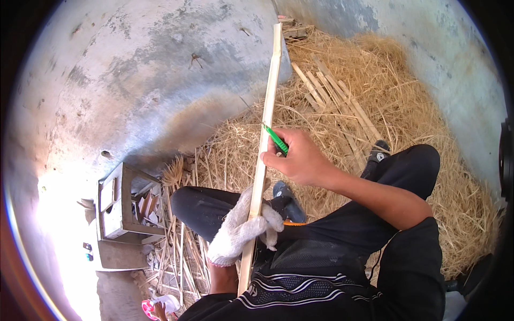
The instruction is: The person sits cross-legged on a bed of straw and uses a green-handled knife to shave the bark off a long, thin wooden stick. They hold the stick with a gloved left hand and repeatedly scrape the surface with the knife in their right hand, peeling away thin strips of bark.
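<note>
The pale strip lies in front of the person, its long axis running away from the torso: the near end is beside the black shirt, the far end leans slightly to the right and has a slight bend close to its tip.

The left hand, in a whitish knitted glove, is on the near half of the pale strip. Its grip is closed around it, part of the glove passing behind and some fingers lying across the front.

The right hand, bare, is at the right edge of the pale strip, farther along than the left hand. Its grip is narrow, closed on a green tool, with the thumb side against or just beside the strip's edge. The tool slants across to the pale strip, and its tip meets the face around the middle of the length; whether that tip is a blade is too small to tell. So the tool stands oblique to the long axis, and the right hand is the nearer one to the free far half.

Right of the pale strip's far half, several slats lie on straw. Left of its near half are thin sticks and, beyond them, a box-like frame. Left of the far half is a stained wall.
</note>
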A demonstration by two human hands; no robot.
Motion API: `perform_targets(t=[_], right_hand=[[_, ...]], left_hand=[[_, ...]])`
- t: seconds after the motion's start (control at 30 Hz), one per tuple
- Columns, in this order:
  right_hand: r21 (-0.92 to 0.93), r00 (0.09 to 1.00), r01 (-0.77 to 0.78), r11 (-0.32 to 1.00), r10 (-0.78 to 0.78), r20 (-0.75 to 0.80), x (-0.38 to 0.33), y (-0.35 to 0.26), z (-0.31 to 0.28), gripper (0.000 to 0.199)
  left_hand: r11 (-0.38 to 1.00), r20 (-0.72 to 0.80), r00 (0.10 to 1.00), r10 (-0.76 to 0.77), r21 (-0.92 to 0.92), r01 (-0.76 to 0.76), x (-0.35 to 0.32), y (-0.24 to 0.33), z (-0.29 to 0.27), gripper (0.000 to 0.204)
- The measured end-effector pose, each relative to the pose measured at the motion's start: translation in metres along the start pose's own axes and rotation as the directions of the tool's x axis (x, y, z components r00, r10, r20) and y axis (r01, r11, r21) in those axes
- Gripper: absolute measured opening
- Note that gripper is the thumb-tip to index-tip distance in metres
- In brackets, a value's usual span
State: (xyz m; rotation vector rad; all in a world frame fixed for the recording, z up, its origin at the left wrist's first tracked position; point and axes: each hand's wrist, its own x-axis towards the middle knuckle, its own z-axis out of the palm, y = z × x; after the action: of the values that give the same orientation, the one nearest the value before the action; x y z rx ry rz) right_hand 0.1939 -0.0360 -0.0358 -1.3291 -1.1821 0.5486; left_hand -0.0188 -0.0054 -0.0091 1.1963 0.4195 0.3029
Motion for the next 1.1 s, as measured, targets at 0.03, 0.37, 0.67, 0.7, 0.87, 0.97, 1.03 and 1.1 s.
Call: perform_targets(t=[0.03, 0.37, 0.67, 0.7, 0.87, 0.97, 1.03, 1.1], right_hand=[[0.013, 0.999, -0.051, 0.999, 0.051, -0.018, 0.000, -0.004, -0.002, 0.022], [-0.525, 0.813, 0.556, 0.645, -0.553, 0.182, -0.009, -0.011, -0.005, 0.025], [-0.583, 0.827, 0.544, 0.603, -0.500, 0.255, -0.019, 0.008, 0.018, 0.026], [-0.628, 0.841, 0.521, 0.579, -0.476, 0.259, -0.018, 0.010, 0.017, 0.027], [-0.783, 0.908, 0.223, 0.580, -0.416, -0.050, 0.027, 0.027, -0.024, 0.016], [-0.799, 0.923, 0.025, 0.601, -0.322, -0.213, 0.053, 0.023, -0.066, 0.014], [-0.715, 0.892, 0.183, 0.675, -0.419, -0.167, 0.046, 0.010, -0.062, 0.014], [-0.659, 0.868, 0.356, 0.663, -0.496, -0.031, 0.032, 0.003, -0.051, 0.016]], left_hand=[[0.996, 0.031, 0.997, -0.074, 0.043, 0.072, -0.005, 0.005, -0.003, 0.074], [0.991, -0.241, 0.970, 0.029, 0.133, 0.004, -0.009, 0.021, -0.002, 0.034], [0.989, -0.347, 0.933, 0.094, 0.139, -0.048, -0.009, 0.015, 0.004, 0.034], [0.988, -0.318, 0.943, 0.101, 0.141, -0.059, -0.006, 0.018, 0.005, 0.033], [0.997, -0.291, 0.956, 0.047, 0.067, -0.029, -0.009, 0.018, 0.016, 0.037], [0.999, -0.276, 0.961, 0.008, 0.048, 0.006, -0.014, 0.017, 0.017, 0.038], [0.997, -0.261, 0.964, 0.058, 0.058, -0.044, -0.012, 0.015, 0.011, 0.038], [0.996, -0.278, 0.957, 0.081, -0.005, -0.086, -0.009, 0.015, 0.008, 0.038]])
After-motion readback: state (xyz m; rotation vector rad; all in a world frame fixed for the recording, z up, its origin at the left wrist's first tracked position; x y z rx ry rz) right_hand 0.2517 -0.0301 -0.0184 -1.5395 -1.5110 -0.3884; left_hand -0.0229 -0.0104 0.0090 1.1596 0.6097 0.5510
